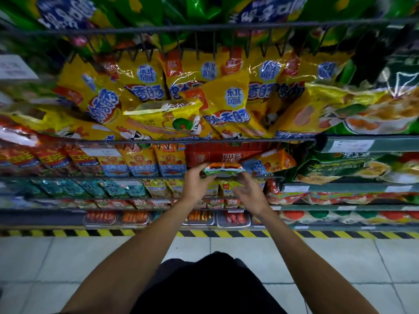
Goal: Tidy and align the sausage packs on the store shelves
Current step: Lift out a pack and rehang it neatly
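Two hands on one loose pack, crowded shelf behind

Both hands meet at the centre of the frame on a small green and orange sausage pack (223, 169). Left hand (195, 181) has its fingers curled round the pack's left end; right hand (249, 189) cups the right end from below, though how far those fingers close cannot be told. The pack sits at the front lip of the wire shelf rail (136, 177), just before a red carton (222, 155) and beside a tilted orange pack (275, 160).

Risks, as judged:
- Pushing the held pack inward could shove the tilted orange pack further askew, since the two appear nearly touching
- The soft, glossy wrapper may slip if either grip eases, dropping to the lower shelves
- Above, the yellow sausage bags (204, 98) lie heaped and overlapping, one yellow bag (163, 116) lying flat across the rest; any knock to that rail might slide it forward
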Available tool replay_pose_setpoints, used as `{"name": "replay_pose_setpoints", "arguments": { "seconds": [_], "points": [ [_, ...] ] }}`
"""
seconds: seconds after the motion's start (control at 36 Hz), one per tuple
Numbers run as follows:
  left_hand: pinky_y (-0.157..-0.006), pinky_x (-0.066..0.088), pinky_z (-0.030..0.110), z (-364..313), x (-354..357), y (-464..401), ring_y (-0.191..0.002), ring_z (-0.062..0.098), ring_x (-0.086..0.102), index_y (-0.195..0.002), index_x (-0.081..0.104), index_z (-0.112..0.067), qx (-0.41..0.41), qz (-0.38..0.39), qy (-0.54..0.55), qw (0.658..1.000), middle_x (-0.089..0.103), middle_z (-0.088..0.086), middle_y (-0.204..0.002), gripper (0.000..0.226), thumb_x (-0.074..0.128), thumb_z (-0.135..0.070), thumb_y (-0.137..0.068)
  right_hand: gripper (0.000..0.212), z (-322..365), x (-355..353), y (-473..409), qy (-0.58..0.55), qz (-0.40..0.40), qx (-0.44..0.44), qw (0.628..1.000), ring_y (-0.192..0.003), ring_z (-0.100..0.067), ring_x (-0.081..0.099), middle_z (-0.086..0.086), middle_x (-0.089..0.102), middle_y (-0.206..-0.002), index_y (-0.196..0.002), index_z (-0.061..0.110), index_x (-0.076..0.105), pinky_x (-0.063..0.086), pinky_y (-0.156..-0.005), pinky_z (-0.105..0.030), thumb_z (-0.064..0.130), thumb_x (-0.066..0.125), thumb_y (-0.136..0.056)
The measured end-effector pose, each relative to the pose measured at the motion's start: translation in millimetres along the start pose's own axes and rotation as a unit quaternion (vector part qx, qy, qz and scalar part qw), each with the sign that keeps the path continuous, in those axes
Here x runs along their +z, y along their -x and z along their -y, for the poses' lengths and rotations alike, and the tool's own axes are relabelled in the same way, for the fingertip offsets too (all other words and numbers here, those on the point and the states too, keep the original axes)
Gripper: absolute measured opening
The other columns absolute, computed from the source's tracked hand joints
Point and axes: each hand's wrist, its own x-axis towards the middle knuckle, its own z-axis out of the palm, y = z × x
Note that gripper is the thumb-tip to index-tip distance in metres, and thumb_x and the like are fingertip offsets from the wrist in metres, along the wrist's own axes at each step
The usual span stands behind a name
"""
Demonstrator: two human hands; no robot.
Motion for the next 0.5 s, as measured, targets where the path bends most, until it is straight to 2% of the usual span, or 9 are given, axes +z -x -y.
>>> {"name": "replay_pose_setpoints", "arguments": {
  "seconds": [0.06,0.11,0.17,0.25,0.31,0.36,0.39,0.44,0.5],
  "points": [
    [-0.12,0.035,0.035,0.0,-5.0,2.7,-0.142,0.033,0.046,-0.141,0.053,0.006,-0.005,-0.021,0.032,0.999,0.052,0.018,-0.15,0.056,0.075,-0.006,-0.091,0.07,5.1,-3.6,5.7,-0.025,0.009,-0.024,0.999,-0.14,-0.011,0.039,-0.002,0.034,-0.161,-0.159,0.01,0.025,0.041,-0.112,-0.029,0.005,0.061,-0.1],
    [-0.119,0.035,0.033,0.2,-12.1,5.4,-0.143,0.034,0.045,-0.139,0.053,0.009,-0.007,-0.033,0.061,0.998,0.052,0.02,-0.149,0.057,0.076,-0.004,-0.088,0.07,9.5,-7.8,11.8,-0.054,0.008,-0.05,0.997,-0.137,-0.011,0.043,0.004,0.037,-0.158,-0.159,0.018,0.029,0.045,-0.111,-0.034,0.002,0.063,-0.099],
    [-0.117,0.035,0.03,-1.9,-22.1,10.1,-0.14,0.029,0.048,-0.138,0.054,0.008,0.006,-0.048,0.07,0.996,0.055,0.018,-0.147,0.061,0.08,-0.01,-0.086,0.07,10.6,-10.8,17.1,-0.084,0.0,-0.064,0.994,-0.138,-0.014,0.047,0.007,0.041,-0.157,-0.157,0.022,0.032,0.049,-0.107,-0.038,0.002,0.064,-0.098],
    [-0.116,0.039,0.035,-0.9,-38.3,18.4,-0.138,0.018,0.047,-0.137,0.057,0.005,0.026,-0.059,0.112,0.992,0.057,0.009,-0.144,0.065,0.082,-0.02,-0.083,0.073,5.8,-10.5,24.3,-0.127,-0.023,-0.045,0.991,-0.133,-0.01,0.051,0.008,0.047,-0.15,-0.157,0.02,0.032,0.045,-0.111,-0.042,0.005,0.068,-0.096],
    [-0.114,0.041,0.036,0.8,-48.8,25.1,-0.133,0.013,0.048,-0.137,0.06,0.002,0.013,-0.064,0.134,0.989,0.057,-0.001,-0.139,0.069,0.085,-0.028,-0.08,0.079,1.2,-8.9,27.5,-0.168,-0.022,-0.015,0.985,-0.139,-0.018,0.046,0.004,0.042,-0.153,-0.157,0.019,0.03,0.04,-0.116,-0.047,0.001,0.07,-0.092],
    [-0.109,0.05,0.043,7.3,-57.4,30.3,-0.127,0.018,0.06,-0.131,0.067,-0.002,-0.002,-0.054,0.167,0.984,0.065,0.003,-0.135,0.069,0.088,-0.04,-0.078,0.083,-2.9,-6.1,29.9,-0.214,-0.01,0.011,0.977,-0.147,-0.027,0.037,-0.002,0.034,-0.161,-0.156,0.021,0.03,0.038,-0.117,-0.048,-0.001,0.073,-0.088],
    [-0.103,0.054,0.046,10.7,-59.8,33.4,-0.118,0.022,0.067,-0.125,0.07,-0.004,-0.009,-0.047,0.184,0.982,0.073,0.006,-0.124,0.064,0.089,-0.041,-0.077,0.085,-4.5,-4.0,30.7,-0.237,-0.004,0.023,0.971,-0.148,-0.029,0.035,-0.003,0.03,-0.164,-0.156,0.022,0.03,0.039,-0.116,-0.048,-0.002,0.074,-0.087],
    [-0.093,0.06,0.046,14.4,-61.7,39.6,-0.103,0.022,0.074,-0.116,0.074,-0.009,-0.03,-0.039,0.223,0.973,0.079,0.003,-0.107,0.046,0.085,-0.033,-0.078,0.091,-5.0,0.4,34.2,-0.277,-0.005,0.05,0.959,-0.146,-0.028,0.039,-0.003,0.029,-0.164,-0.157,0.024,0.028,0.044,-0.111,-0.045,0.0,0.078,-0.085],
    [-0.087,0.063,0.04,18.0,-59.0,44.7,-0.098,0.019,0.076,-0.113,0.074,-0.013,-0.05,-0.028,0.268,0.962,0.079,0.0,-0.105,0.033,0.081,-0.023,-0.082,0.094,-5.4,5.0,39.7,-0.309,-0.017,0.07,0.948,-0.134,-0.019,0.054,0.002,0.042,-0.153,-0.158,0.025,0.027,0.052,-0.102,-0.038,0.002,0.079,-0.084]
  ]
}}
